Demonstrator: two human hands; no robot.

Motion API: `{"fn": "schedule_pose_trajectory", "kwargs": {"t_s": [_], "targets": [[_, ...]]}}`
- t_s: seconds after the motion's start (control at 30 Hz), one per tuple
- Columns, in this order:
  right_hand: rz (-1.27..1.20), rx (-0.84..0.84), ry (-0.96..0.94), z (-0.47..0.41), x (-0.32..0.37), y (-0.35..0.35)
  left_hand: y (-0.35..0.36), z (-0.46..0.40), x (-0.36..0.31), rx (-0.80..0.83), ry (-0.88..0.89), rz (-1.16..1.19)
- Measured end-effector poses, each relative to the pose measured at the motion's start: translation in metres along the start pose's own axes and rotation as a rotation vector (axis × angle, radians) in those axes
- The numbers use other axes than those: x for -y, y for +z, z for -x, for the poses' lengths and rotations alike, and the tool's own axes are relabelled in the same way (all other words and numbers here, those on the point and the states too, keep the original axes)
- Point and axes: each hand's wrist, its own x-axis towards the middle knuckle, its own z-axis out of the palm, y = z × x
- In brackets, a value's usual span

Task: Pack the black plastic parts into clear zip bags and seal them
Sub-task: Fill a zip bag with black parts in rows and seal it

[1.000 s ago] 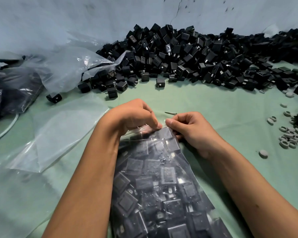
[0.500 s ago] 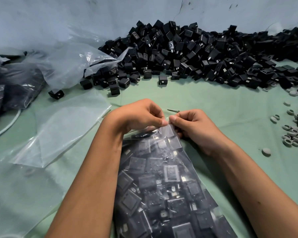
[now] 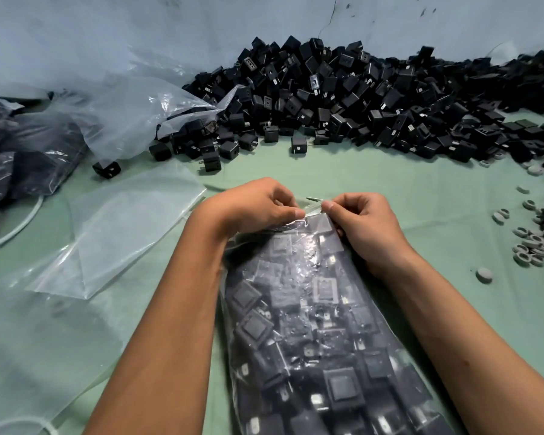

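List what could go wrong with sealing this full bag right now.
1. Both hands, left hand and right hand, pinch the mouth of the filled bag near its middle; the outer ends of the zip may stay unsealed.
2. The bag looks packed up to the mouth, so parts may push the seal open again.

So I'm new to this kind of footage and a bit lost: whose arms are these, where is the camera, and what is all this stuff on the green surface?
No machine here: a person's two bare arms, filmed by a camera worn on their head, looking forward and down. The left hand and right hand both pinch the top edge of a clear zip bag stuffed with black plastic parts. On the green table lie a big pile of loose black parts at the back, empty clear bags on the left, dark filled bags at the far left, and small grey rings on the right.
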Motion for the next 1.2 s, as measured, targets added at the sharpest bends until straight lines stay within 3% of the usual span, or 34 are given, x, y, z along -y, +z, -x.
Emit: {"fn": "schedule_pose_trajectory", "kwargs": {"t_s": [0.1,0.33,0.47,0.67,0.83,1.03,1.2], "targets": [[0.059,0.029,-0.001,-0.003,0.0,0.0,-0.001,0.001,0.004,0.025,0.011,0.019],[0.255,0.395,0.146,-0.026,0.023,-0.013,0.003,0.001,-0.002,0.05,0.029,-0.116],[0.164,0.526,0.247,-0.039,0.026,-0.014,0.004,0.002,-0.001,0.07,0.032,-0.107],[0.103,0.685,0.381,-0.055,0.029,-0.016,-0.003,0.003,0.008,0.07,-0.019,0.087],[0.294,0.662,0.289,-0.058,0.032,-0.007,0.001,0.002,0.009,0.047,-0.063,0.111],[0.581,0.827,0.252,-0.063,0.057,-0.009,0.003,0.002,0.0,0.073,-0.052,0.015],[0.622,0.813,0.016,-0.057,0.05,-0.009,-0.004,0.005,0.004,0.069,-0.071,0.029]]}}
